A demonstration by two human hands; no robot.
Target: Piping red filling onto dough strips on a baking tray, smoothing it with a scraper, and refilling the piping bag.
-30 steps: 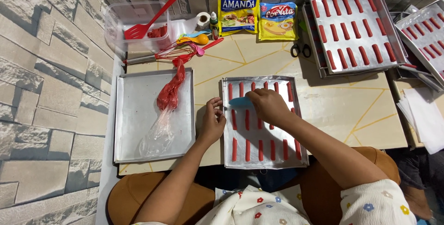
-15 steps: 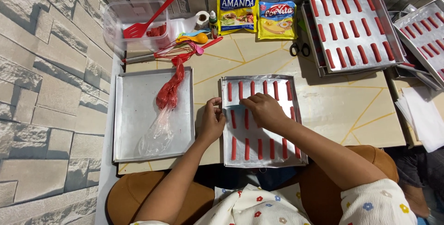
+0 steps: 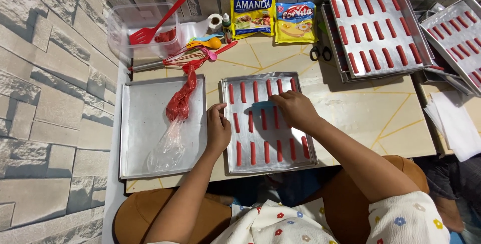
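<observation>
Two hands on baking tray (image 3: 311, 157) of red strips: left hand (image 3: 218, 129) still gripping its left rim, right hand (image 3: 295, 109) shifted slightly leftward, pinching a blue scraper (image 3: 260, 104).

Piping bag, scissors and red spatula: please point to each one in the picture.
piping bag (image 3: 179, 104), head view, on its red filled upper part.
scissors (image 3: 320, 53), head view, on the black handles.
red spatula (image 3: 146, 34), head view, on the slotted blade.

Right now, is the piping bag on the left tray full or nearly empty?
Nearly empty. The piping bag lies flat on the left tray; red batter fills only its upper end, and the lower plastic is clear and limp.
</observation>
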